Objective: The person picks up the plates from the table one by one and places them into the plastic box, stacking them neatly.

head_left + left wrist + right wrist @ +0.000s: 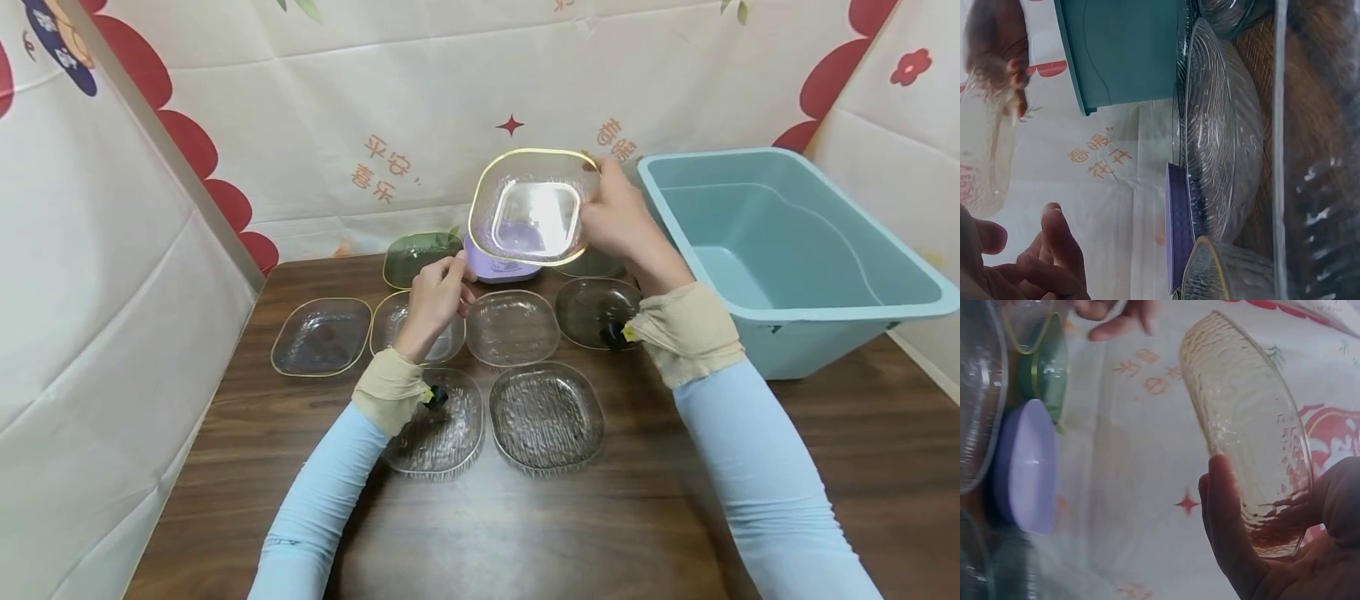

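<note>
My right hand (618, 208) grips a clear, gold-rimmed square bowl (536, 212) by its right edge, raised above the back of the table. In the right wrist view the bowl (1241, 406) looks amber and textured, its wall pinched between thumb and fingers. My left hand (438, 296) hovers over a gold-rimmed clear bowl (386, 325), fingers loosely bent around nothing. Behind it are a green bowl (412, 254) and a purple bowl (495, 268), partly covered by the held one. A clear ribbed bowl (513, 329) stands just right of the left hand.
A large light-blue tub (787, 314) stands on the right of the wooden table (495, 533). Other transparent bowls include a gold-rimmed one (322, 337) at left, a dark one (588, 308), and two ribbed ones (546, 417) in front. A printed white cloth (300, 125) hangs behind.
</note>
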`<state>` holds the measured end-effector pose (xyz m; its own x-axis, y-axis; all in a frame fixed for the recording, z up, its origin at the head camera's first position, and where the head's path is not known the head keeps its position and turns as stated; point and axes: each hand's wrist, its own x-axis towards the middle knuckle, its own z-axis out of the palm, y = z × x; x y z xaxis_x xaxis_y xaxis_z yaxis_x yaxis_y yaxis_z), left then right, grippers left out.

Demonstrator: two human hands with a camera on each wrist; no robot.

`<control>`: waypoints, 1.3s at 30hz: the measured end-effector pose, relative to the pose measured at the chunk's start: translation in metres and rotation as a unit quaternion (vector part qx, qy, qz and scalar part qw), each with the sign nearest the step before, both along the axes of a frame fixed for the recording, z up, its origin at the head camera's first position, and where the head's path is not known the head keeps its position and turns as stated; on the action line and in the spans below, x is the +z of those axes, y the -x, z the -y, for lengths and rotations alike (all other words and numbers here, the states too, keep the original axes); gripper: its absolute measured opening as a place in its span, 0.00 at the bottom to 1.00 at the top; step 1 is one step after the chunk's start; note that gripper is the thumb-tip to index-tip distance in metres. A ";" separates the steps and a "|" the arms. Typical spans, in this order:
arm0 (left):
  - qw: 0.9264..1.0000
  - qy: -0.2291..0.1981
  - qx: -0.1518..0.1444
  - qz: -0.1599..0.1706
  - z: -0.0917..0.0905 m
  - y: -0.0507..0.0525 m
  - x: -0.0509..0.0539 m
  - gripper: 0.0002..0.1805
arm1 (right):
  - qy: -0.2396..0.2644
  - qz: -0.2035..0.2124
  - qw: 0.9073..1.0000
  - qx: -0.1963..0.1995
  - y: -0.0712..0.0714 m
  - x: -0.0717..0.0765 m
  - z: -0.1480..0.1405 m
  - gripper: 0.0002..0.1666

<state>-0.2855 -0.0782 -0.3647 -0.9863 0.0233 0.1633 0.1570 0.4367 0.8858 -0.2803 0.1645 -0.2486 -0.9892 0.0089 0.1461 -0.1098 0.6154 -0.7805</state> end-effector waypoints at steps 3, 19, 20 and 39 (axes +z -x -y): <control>1.000 -0.009 -0.004 0.004 0.000 0.000 0.001 0.31 | -0.012 0.002 1.000 0.008 0.002 0.020 0.005 0.47; 1.000 -0.013 -0.017 0.007 0.005 -0.004 0.003 0.29 | 0.034 0.062 0.996 0.054 0.013 0.063 -0.021 0.32; 1.000 -0.011 -0.019 0.008 0.006 -0.005 0.002 0.29 | 0.024 0.065 0.996 0.050 0.014 0.064 -0.026 0.32; 1.000 0.025 -0.013 -0.008 0.010 -0.007 -0.001 0.25 | -0.059 0.081 0.994 -0.032 0.022 0.066 -0.130 0.51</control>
<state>-0.2785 -0.0879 -0.3658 -0.9827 0.0572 0.1761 0.1818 0.4768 0.8600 -0.3028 0.2940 -0.1826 -0.9978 0.0657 -0.0107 0.0540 0.7058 -0.7064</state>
